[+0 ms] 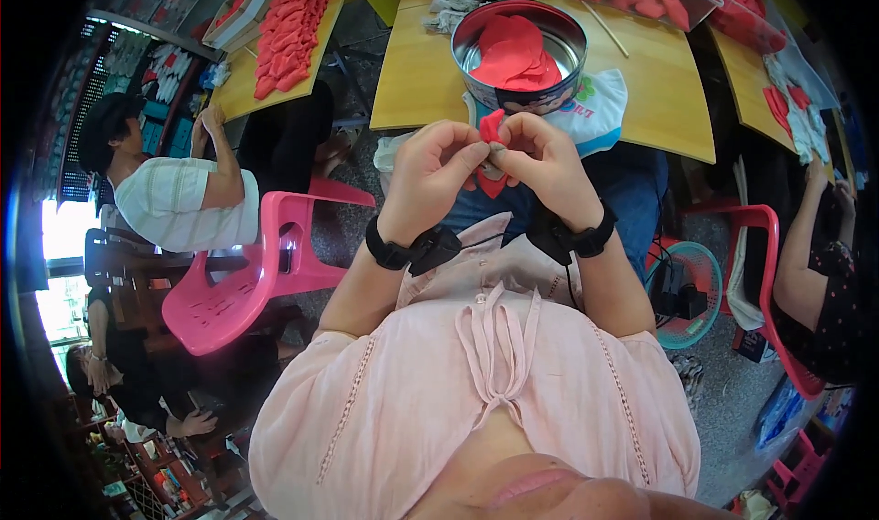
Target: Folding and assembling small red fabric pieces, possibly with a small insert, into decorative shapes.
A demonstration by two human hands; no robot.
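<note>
My left hand (432,170) and my right hand (551,165) meet in front of my body, just off the table's near edge. Thumbs and fingers of both pinch a small red cloth piece (493,126), its lower tip (493,189) showing beneath the fingers. What lies right between my thumb tips is too small to make out. Beyond my hands stands a round metal tin (549,99) holding a loose pile of flat red pieces (515,51). A white, blue and green printed bag (600,108) lies partly under the tin.
The yellow wooden table (412,85) also bears whitish bundles (453,3), a thin stick (604,27) and a clear bin (687,3) of red pieces. A pink chair (265,273) is at left, a turquoise basket (691,291) at right. Other people sit at both sides.
</note>
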